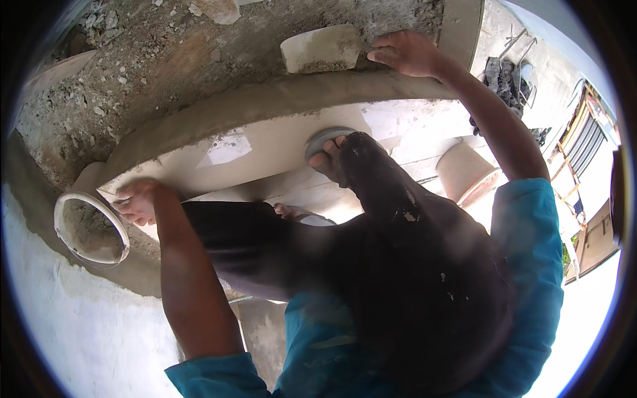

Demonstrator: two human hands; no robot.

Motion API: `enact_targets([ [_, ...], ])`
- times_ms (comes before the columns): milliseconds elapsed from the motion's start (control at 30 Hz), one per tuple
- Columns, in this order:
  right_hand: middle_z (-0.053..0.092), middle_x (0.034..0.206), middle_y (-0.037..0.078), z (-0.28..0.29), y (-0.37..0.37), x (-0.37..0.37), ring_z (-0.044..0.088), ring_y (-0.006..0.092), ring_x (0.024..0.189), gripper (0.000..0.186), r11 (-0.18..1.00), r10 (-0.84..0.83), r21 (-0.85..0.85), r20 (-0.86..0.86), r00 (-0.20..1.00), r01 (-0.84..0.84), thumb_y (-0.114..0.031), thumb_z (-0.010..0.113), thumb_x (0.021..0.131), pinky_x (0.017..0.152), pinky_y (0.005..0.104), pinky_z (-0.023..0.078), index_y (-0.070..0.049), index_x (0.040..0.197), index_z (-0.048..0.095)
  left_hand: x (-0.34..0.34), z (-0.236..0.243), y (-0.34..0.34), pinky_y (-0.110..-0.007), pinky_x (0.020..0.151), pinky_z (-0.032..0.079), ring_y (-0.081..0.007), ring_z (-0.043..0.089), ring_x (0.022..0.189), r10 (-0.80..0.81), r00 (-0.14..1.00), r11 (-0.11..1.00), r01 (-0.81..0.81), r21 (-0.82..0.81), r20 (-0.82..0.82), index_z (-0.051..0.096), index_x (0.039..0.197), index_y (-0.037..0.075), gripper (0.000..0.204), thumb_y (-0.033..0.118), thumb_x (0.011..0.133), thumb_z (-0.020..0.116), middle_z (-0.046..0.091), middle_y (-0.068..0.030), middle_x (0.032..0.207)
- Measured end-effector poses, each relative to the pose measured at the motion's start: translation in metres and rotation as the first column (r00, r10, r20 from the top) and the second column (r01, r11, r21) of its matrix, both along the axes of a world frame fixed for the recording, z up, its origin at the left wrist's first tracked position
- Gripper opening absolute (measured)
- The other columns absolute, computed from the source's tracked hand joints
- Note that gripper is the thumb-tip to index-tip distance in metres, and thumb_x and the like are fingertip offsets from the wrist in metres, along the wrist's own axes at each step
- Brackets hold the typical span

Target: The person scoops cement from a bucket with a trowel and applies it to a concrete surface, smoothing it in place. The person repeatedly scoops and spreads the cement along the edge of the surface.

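Note:
A long pale slab (279,149) stands along the front of a grey mortar ledge (265,93). At the slab's left end my left hand (141,201) is closed on its lower corner, fingers curled. My right hand (406,54) reaches over the ledge at the far right, fingers stretched out and nothing seen in them. Just left of those fingers a whitish block (322,49) lies on the rubble; I cannot tell whether they touch it. My foot in a grey slipper (326,144) stands against the slab's middle.
Loose rubble (152,63) fills the area behind the ledge. A pale bucket (91,229) with grey residue is left of my left hand. Another bucket (464,174) stands to the right of my knee. Dark bundled material (505,86) lies at the far right.

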State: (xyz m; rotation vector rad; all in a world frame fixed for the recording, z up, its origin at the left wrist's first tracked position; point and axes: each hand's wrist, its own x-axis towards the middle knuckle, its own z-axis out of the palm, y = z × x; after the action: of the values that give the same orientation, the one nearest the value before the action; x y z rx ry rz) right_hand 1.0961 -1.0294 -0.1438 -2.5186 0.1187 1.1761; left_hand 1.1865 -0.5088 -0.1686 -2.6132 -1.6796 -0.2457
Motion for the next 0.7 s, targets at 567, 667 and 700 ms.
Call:
enact_targets([
  [567,0.072,0.098,0.014,0.038,-0.013,-0.039,0.069,0.0355,0.093,0.042,0.999,0.044,0.007,0.019,0.999,-0.045,-0.046,0.062,0.095,0.085,0.0464,0.052,-0.006,0.106,0.072,-0.001,-0.005,0.010,-0.051,0.110,0.038,-0.0328,0.042,0.137,-0.005,1.000,0.999,0.006,0.039,-0.006,0.044,0.151,0.019,0.062,0.057,0.105,0.031,0.044,-0.0086,0.153],
  [667,0.072,0.097,0.014,0.054,-0.018,-0.042,0.069,0.0357,0.092,0.044,0.999,0.022,0.047,0.019,1.000,-0.023,-0.047,0.063,0.095,0.085,0.0458,0.052,-0.005,0.105,0.071,0.000,-0.003,0.008,-0.052,0.111,0.037,-0.0328,0.041,0.138,-0.020,1.000,0.999,0.020,0.027,0.004,0.044,0.151,0.020,0.060,0.057,0.105,0.032,0.044,-0.0080,0.153],
  [700,0.073,0.097,0.014,0.061,-0.021,-0.035,0.069,0.0355,0.093,0.045,0.998,0.013,0.062,-0.052,0.999,-0.009,-0.048,0.062,0.095,0.085,0.0456,0.052,-0.005,0.104,0.071,0.001,-0.004,0.011,-0.052,0.110,0.037,-0.0329,0.041,0.138,-0.013,1.000,0.999,0.013,0.038,0.001,0.045,0.151,0.020,0.060,0.057,0.105,0.032,0.044,-0.0079,0.153],
])
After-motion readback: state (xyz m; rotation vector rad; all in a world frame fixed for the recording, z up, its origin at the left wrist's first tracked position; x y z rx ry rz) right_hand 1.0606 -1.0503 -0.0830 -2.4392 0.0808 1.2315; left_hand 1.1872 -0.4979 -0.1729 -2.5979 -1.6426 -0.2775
